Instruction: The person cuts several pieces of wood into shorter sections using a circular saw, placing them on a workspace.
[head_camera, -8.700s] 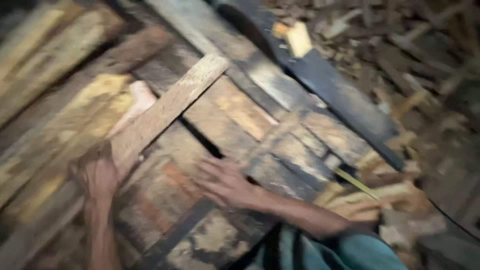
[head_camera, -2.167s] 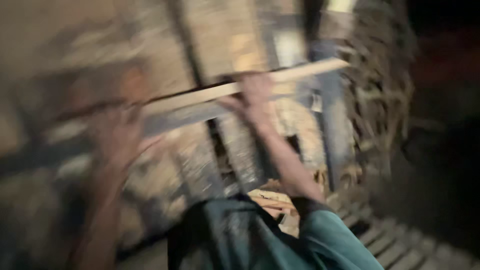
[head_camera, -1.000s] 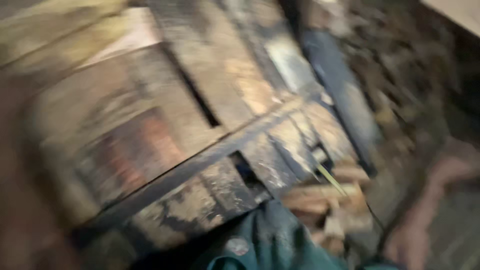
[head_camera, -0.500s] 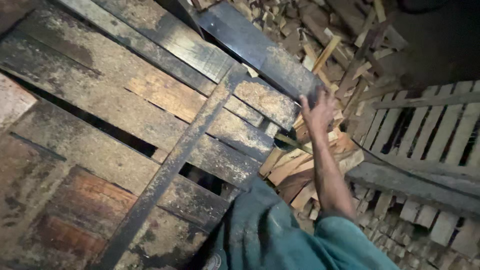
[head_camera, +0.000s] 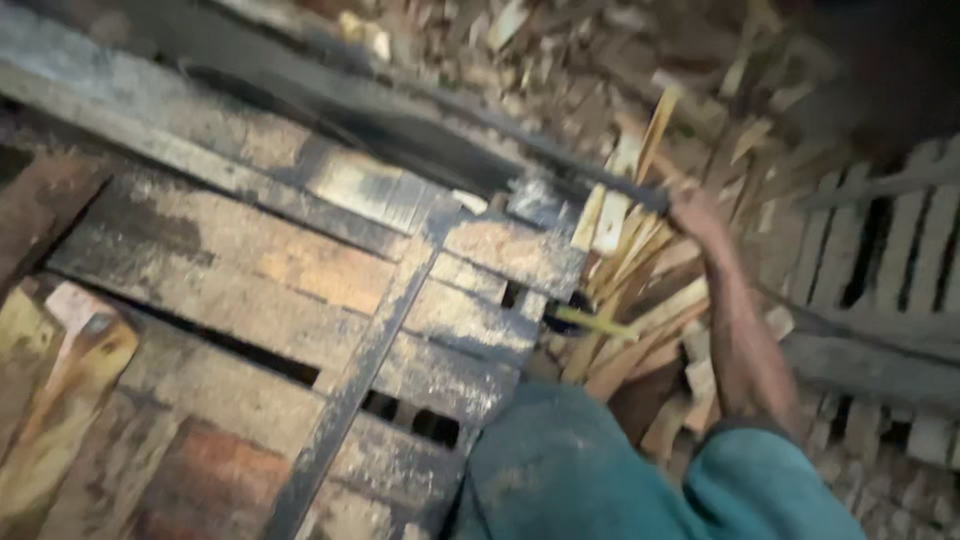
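The right hand (head_camera: 697, 212) reaches out over a heap of pale wood strips (head_camera: 630, 300), just off the far right corner of a dark, weathered wooden pallet (head_camera: 300, 280). Its fingers seem curled at the end of a dark plank (head_camera: 420, 130) that runs along the pallet's far edge, though blur hides whether they grip it. A thin dark slat (head_camera: 360, 370) crosses the pallet boards diagonally. A slatted crate (head_camera: 900, 250) lies to the right. The left hand is out of view.
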